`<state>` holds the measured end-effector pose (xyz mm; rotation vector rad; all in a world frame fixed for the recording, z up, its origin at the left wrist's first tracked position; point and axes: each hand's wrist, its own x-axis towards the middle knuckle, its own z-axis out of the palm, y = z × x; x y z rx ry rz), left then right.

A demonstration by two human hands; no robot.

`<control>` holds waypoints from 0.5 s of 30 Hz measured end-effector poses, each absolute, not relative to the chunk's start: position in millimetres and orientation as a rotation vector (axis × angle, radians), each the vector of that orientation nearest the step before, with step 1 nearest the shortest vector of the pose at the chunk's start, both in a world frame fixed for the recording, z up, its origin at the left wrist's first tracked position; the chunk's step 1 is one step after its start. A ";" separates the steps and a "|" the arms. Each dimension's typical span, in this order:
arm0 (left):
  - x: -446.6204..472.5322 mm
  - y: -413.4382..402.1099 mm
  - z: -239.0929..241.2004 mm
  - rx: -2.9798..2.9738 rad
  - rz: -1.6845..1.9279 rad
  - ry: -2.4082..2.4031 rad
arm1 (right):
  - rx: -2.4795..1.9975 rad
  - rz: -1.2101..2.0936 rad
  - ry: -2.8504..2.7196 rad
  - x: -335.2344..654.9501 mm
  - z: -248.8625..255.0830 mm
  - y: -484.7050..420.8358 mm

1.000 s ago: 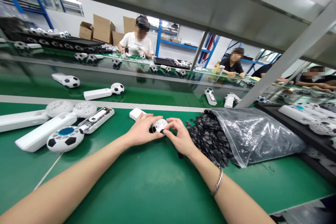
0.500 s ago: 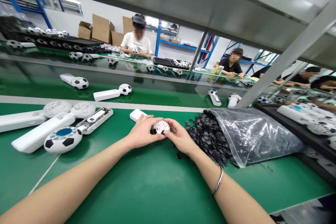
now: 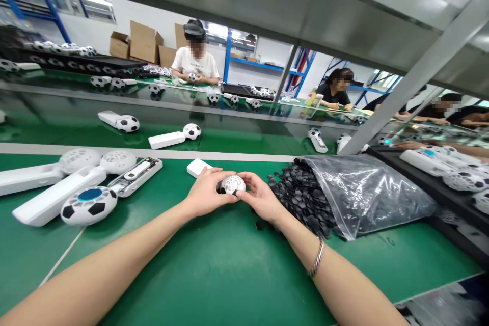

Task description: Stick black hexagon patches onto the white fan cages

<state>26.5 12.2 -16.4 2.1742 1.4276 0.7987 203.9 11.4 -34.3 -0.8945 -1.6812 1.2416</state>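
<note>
Between my hands is a white handheld fan with a round, football-patterned head (image 3: 233,184), its open grille facing up. My left hand (image 3: 208,189) wraps the head from the left, and the white handle (image 3: 197,167) sticks out behind it. My right hand (image 3: 260,195) grips the head's right edge, thumb and fingertips against a black patch near the front. Just right of that hand, small black pieces (image 3: 305,198) spill in a heap from a clear plastic bag (image 3: 376,196). One loose black piece (image 3: 260,225) lies by my right wrist.
Several white fans (image 3: 89,206) lie at the left, one with its handle opened. Beyond the bench edge, a green belt carries more fans (image 3: 171,138). A black tray of fans (image 3: 439,168) stands at right, beside a slanted metal post (image 3: 405,79). Co-workers sit opposite.
Fans on the belt have shifted to the right. Another person's arm has come in by the right-hand tray. My hands keep nearly the same grip on the fan.
</note>
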 end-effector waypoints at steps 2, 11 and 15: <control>25.7 12.7 -17.1 2.167 0.820 1.436 | -0.896 1.239 -1.670 204.2 -34.2 11.4; 22.1 14.6 -14.3 2.232 0.835 1.319 | -0.911 1.349 -1.554 201.4 -37.2 13.8; 25.6 15.7 -17.3 2.106 0.857 1.380 | -0.912 1.409 -1.553 200.7 -35.0 13.4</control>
